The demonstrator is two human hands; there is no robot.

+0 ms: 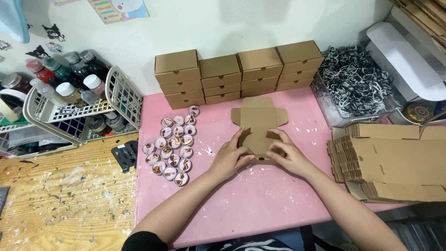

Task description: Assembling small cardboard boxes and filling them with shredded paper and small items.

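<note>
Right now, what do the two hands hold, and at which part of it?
Both the left hand and the right hand hold a half-folded cardboard box, gripping its near end by the side flaps.

From my remote seat, my left hand (228, 158) and right hand (290, 157) cover the near part of the cardboard box blank (258, 124), so I cannot see its lower flaps or where my fingertips press. The contents of the small round tins (171, 146) are too small for me to make out. The stack of flat cardboard blanks (395, 160) runs off the right edge. The white basket (74, 111) is cut by the left edge, and its wall hides the lower halves of the bottles (69, 76). The near edge of the pink mat (241, 209) is hidden by my forearms.
</note>
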